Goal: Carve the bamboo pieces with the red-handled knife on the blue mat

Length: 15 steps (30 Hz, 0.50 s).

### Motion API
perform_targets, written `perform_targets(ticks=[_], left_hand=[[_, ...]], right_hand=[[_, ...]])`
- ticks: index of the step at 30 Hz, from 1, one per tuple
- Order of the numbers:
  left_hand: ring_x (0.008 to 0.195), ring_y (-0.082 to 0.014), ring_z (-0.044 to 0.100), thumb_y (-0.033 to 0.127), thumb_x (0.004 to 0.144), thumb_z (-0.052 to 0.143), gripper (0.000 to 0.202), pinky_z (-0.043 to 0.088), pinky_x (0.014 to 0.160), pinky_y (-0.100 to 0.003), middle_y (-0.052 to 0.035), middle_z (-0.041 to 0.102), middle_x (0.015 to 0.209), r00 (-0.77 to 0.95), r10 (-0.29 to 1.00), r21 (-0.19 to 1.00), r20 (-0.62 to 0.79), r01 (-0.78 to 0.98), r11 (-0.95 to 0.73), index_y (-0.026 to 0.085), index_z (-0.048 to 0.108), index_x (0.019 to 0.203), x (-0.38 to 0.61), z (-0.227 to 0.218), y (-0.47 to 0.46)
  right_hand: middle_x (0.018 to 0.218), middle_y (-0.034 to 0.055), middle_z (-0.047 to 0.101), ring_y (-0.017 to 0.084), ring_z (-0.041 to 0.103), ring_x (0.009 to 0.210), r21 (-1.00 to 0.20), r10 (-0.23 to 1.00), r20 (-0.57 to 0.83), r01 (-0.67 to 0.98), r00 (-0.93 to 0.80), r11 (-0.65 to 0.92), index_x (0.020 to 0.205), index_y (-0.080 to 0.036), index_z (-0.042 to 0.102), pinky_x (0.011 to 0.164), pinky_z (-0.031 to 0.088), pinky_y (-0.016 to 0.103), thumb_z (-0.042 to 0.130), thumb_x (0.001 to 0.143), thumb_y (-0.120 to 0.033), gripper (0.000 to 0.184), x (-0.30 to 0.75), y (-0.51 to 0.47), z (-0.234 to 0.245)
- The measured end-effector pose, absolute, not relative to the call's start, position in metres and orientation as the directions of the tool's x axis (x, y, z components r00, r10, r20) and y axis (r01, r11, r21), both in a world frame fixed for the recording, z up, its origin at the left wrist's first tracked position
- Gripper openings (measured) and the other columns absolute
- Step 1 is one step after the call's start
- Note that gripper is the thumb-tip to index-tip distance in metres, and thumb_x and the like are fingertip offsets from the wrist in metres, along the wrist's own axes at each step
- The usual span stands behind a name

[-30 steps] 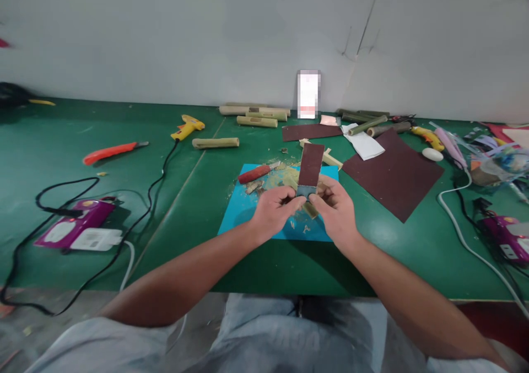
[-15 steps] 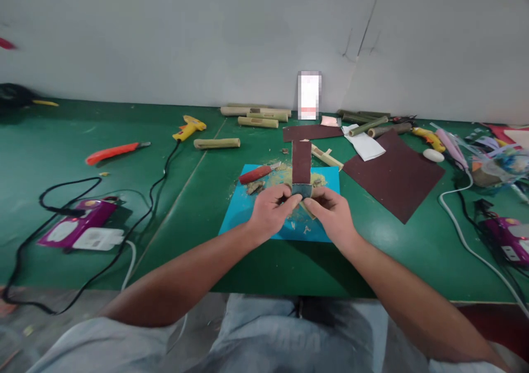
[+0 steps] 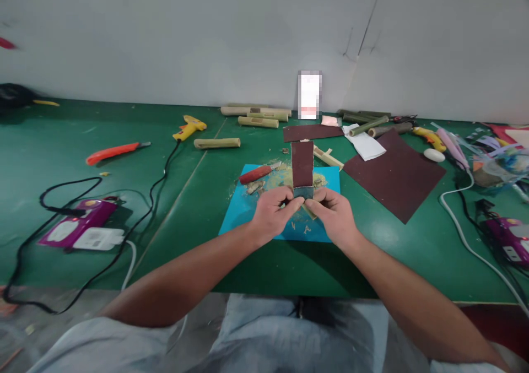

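Maroon and rough-edged, the narrow strip (image 3: 302, 163) stands upright before us, its lower end showing a grey-blue face that is probably the back folded over. Our left hand (image 3: 270, 213) and right hand (image 3: 334, 213) both pinch that end between thumb and curled fingers, the thumbs almost meeting at the middle. We seem to grip it low and from both sides to keep the fold square and press it evenly, leaving the tall part free.

The strip is above a blue sheet (image 3: 235, 216), likely laid there to spare the desk (image 3: 248, 268) and gather the shavings (image 3: 279, 180) scattered over it. A bamboo piece (image 3: 309, 212) shows just below the hands; we cannot tell whether they touch it. The red-handled knife (image 3: 256, 174) rests near the sheet's far left corner, blade turned away from the left hand, perhaps for safety and easy reach.

Our forearms cross the near edge of the desk. To the left, green surface gives us sideways room up to the black cord (image 3: 155, 183), which a wide sweep could snag. To the right, the large maroon sheet (image 3: 397, 174) points a corner toward us, apart from the right hand. Ahead, the split bamboo (image 3: 328, 158) lies close behind the strip, so forward room looks tighter.
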<state>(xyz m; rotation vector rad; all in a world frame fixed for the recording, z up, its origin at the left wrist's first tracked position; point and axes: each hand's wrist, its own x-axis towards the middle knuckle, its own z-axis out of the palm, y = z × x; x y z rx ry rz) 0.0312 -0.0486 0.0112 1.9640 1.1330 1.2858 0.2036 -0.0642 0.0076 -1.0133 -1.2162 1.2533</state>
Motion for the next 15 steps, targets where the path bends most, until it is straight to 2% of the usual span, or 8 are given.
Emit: perform_targets(ticks=[5, 10, 15], left_hand=[[0.055, -0.0099, 0.038, 0.038, 0.089, 0.063, 0.038, 0.031, 0.052, -0.025, 0.0038, 0.043, 0.057, 0.205, 0.907, 0.867, 0.367, 0.278, -0.414, 0.02, 0.045, 0.062, 0.0303, 0.0086, -0.0458], [0.05, -0.0085, 0.041, 0.037, 0.088, 0.065, 0.036, 0.033, 0.049, -0.023, 0.004, 0.049, 0.053, 0.203, 0.941, 0.925, 0.272, 0.213, -0.314, 0.019, 0.051, 0.061, 0.0295, 0.0084, -0.0435], [0.051, -0.0083, 0.046, 0.033, 0.09, 0.064, 0.034, 0.036, 0.05, -0.023, 0.0035, 0.055, 0.055, 0.18, 0.929, 0.894, 0.323, 0.262, -0.362, 0.019, 0.051, 0.061, 0.0305, 0.0119, -0.0477]], right_hand=[[0.062, -0.0056, 0.045, 0.011, 0.039, 0.058, -0.993, 0.994, 0.088, -0.086, -0.071, 0.082, 0.062, -0.024, 0.049, 0.056, 0.034, 0.028, 0.075, 0.074, -0.043, 0.034, 0.2057, -0.0632, 0.0101], [0.059, -0.0066, 0.042, 0.011, 0.039, 0.055, -0.994, 0.996, 0.041, -0.1, -0.081, 0.033, 0.064, -0.024, 0.049, 0.054, 0.033, 0.029, 0.075, 0.073, -0.046, 0.035, 0.2072, -0.0612, 0.0087], [0.06, -0.0055, 0.048, 0.011, 0.039, 0.056, -0.998, 0.994, 0.013, -0.068, -0.105, 0.006, 0.068, -0.023, 0.057, 0.054, 0.032, 0.028, 0.076, 0.071, -0.045, 0.03, 0.207, -0.0619, 0.0085]])
